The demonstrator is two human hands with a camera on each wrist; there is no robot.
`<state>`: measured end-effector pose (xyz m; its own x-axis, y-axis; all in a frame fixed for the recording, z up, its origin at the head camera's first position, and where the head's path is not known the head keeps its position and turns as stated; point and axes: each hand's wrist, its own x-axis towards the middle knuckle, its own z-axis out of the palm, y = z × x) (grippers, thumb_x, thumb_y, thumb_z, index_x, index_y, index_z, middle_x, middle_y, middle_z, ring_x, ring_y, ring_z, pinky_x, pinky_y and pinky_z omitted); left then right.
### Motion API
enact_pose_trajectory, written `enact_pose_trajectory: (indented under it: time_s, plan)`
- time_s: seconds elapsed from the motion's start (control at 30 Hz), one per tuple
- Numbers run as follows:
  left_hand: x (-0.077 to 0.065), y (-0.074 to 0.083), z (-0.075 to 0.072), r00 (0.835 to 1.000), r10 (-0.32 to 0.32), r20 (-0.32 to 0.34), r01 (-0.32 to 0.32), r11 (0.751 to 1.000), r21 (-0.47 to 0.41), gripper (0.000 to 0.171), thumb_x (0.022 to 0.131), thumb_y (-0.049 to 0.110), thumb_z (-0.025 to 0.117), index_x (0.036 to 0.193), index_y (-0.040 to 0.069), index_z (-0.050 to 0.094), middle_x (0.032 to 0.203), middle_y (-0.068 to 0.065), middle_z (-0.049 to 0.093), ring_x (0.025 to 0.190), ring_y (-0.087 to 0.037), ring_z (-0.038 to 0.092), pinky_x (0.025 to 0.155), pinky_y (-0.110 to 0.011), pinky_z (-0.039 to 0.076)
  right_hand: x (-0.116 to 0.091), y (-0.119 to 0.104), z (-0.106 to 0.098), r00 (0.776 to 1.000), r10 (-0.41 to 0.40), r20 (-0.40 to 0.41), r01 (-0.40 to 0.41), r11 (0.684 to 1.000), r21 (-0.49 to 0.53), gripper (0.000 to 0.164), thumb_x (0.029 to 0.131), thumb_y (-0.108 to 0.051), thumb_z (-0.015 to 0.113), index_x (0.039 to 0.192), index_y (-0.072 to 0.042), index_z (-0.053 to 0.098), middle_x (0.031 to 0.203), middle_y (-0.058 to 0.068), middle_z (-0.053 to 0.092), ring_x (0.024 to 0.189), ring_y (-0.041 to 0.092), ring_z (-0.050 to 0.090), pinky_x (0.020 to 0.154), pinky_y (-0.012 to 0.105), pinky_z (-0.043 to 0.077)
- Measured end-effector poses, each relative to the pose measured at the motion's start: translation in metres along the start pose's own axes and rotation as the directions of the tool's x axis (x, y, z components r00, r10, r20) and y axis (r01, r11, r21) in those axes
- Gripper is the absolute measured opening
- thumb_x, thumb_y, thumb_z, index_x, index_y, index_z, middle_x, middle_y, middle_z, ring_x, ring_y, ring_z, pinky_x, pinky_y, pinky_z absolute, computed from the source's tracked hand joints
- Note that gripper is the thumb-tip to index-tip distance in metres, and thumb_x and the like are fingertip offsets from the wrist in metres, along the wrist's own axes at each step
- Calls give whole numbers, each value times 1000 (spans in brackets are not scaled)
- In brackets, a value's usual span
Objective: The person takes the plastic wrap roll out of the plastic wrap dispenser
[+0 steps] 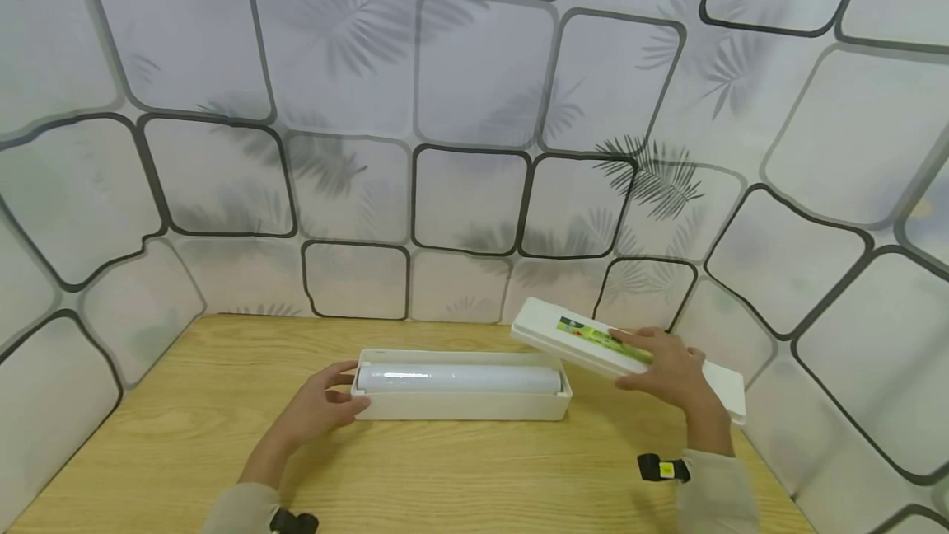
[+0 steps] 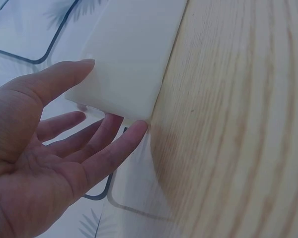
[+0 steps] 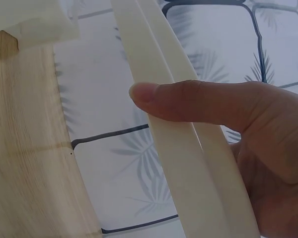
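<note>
A long white box [image 1: 463,407] sits on the wooden table, its top uncovered. Inside lies a shiny roll of plastic wrap [image 1: 460,378]. My left hand [image 1: 319,410] holds the box's left end, thumb by the front corner and fingers about the end. In the left wrist view, the fingertips [image 2: 139,126] meet the box's end [image 2: 124,84]. To the right, my right hand [image 1: 667,369] grips the white lid [image 1: 544,326], which bears a green label and is tilted down to the right above the table. The right wrist view shows the thumb [image 3: 164,99] across the lid's edge.
The wooden table [image 1: 415,476] meets patterned walls [image 1: 474,196] at the back and both sides. The lid's right end is close to the right wall. A black band [image 1: 660,468] is at the right cuff.
</note>
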<state>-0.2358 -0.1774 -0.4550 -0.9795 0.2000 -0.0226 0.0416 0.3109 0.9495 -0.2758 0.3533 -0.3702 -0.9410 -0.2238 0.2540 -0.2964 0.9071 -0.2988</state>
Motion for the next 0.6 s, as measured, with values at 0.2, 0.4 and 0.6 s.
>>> enact_pose_trajectory:
  time_s: [0.2, 0.4, 0.6]
  plan:
    - [5, 0, -4, 1000, 5, 4, -5, 1000, 10, 76, 95, 18, 76, 155, -2, 36, 151, -38, 43, 120, -38, 66, 86, -41, 64, -3, 4, -3, 999, 35, 5, -35, 999, 0, 78, 76, -36, 91, 146, -19, 60, 145, 26, 55, 126, 60, 47, 92, 85, 24]
    - [10, -2, -9, 1000, 16, 11, -16, 1000, 16, 75, 95, 18, 76, 155, -3, 37, 151, -39, 43, 119, -40, 66, 86, -41, 64, -3, 8, -3, 998, 64, 15, -64, 998, -14, 80, 76, -39, 91, 147, -19, 59, 146, 28, 52, 126, 61, 46, 88, 83, 28]
    - [16, -5, -13, 1000, 18, 21, -18, 1000, 1, 75, 95, 18, 76, 155, -2, 37, 151, -38, 44, 121, -40, 66, 87, -41, 64, -3, 17, -2, 994, 107, 21, -106, 994, -34, 84, 75, -43, 90, 148, -18, 57, 150, 31, 48, 126, 63, 44, 84, 74, 32]
